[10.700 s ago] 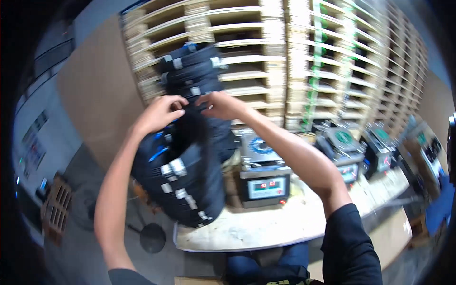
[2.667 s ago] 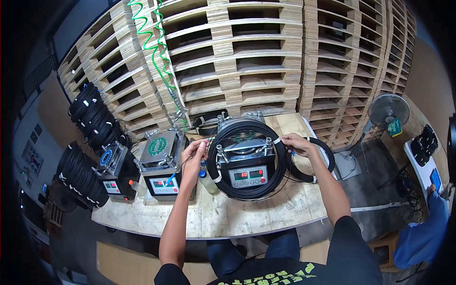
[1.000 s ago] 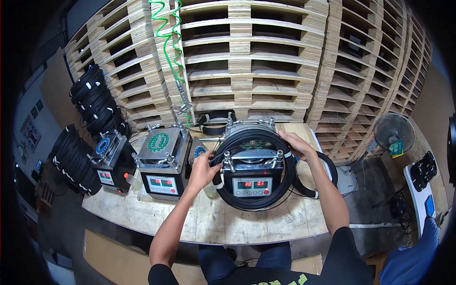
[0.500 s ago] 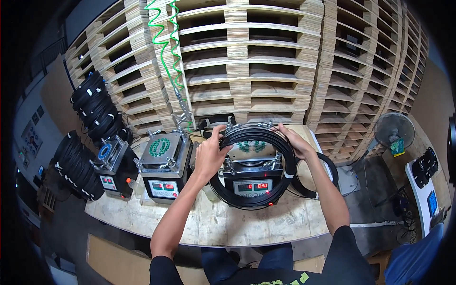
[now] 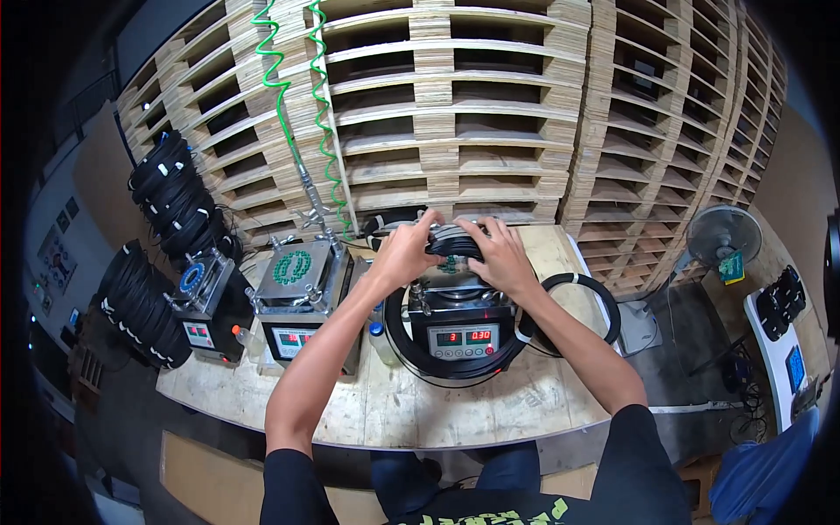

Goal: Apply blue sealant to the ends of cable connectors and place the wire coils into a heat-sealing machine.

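A black cable coil (image 5: 409,346) with a white tape band hangs in front of the right-hand machine (image 5: 468,319), looping round its digital panel. My left hand (image 5: 404,254) grips the coil's top from the left, thumb and fingers closed round the bundled strands. On the other side of the top my right hand (image 5: 502,255) is also closed on the coil, close to the left. Between the hands a bit of the machine's green-patterned top plate (image 5: 451,264) shows; the hands and coil hide most of it.
Two similar machines, one in the middle (image 5: 302,293) and one at left (image 5: 203,302), stand on the wooden table. A capped bottle (image 5: 382,344) is beside the coil. Another coil (image 5: 604,302) lies at right. An air gun (image 5: 312,206) hangs from a green hose. Pallets rise behind.
My hands have come closer together at the coil's top, the right moving left. The coil's top has narrowed. The machine's red digits have changed, and the air gun has swung left.
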### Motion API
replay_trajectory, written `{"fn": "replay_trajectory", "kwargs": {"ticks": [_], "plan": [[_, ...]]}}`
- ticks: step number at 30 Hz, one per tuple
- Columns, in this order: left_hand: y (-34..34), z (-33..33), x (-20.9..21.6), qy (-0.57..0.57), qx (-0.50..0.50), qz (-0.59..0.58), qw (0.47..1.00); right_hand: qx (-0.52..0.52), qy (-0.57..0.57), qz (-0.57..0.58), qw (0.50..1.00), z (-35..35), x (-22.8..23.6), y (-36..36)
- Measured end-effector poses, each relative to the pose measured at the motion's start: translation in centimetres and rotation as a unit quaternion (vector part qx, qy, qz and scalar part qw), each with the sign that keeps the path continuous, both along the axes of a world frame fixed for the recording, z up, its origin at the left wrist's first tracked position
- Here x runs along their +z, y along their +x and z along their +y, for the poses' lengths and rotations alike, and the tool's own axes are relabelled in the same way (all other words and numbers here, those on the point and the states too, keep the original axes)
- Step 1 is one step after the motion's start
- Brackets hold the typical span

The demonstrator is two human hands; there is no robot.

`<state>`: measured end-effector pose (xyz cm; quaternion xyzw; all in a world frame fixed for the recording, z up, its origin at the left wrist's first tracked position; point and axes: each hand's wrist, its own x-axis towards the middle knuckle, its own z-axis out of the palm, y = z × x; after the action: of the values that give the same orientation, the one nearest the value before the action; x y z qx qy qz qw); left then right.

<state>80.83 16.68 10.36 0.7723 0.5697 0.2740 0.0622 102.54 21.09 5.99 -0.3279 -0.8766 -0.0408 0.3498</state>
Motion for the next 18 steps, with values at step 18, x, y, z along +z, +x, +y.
{"fn": "replay_trajectory", "kwargs": {"ticks": [18], "plan": [[-8.3, -3.2, 2.4, -0.319, -0.206, -0.559, 0.737, 0.182, -0.25, 0.038, 0.95, 3.6, -1.1, 4.3]]}}
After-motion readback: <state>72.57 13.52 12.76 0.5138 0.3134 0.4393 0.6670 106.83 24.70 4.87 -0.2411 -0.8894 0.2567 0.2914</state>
